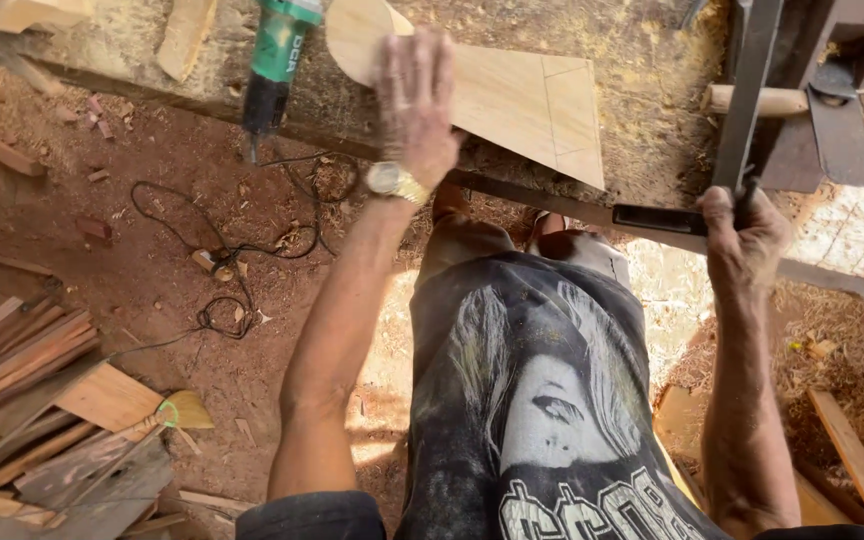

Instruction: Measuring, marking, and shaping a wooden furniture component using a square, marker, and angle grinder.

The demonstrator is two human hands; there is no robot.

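Note:
My left hand (415, 105) lies flat, fingers spread, on a pale wooden board (522, 100) with one rounded end and pencil lines near its right end. The board rests on a sawdust-covered workbench (642, 60). A gold wristwatch (396, 182) is on that wrist. My right hand (745, 235) is closed around a dark metal try square (742, 110); its blade runs up over the bench and its dark stock (657, 218) points left along the bench edge.
A green power tool (277, 60) lies on the bench left of the board, its black cord (237, 250) looping across the sawdust floor. Wood offcuts (32, 400) are stacked at lower left. A hatchet-like tool with a wooden handle (832, 110) lies at upper right.

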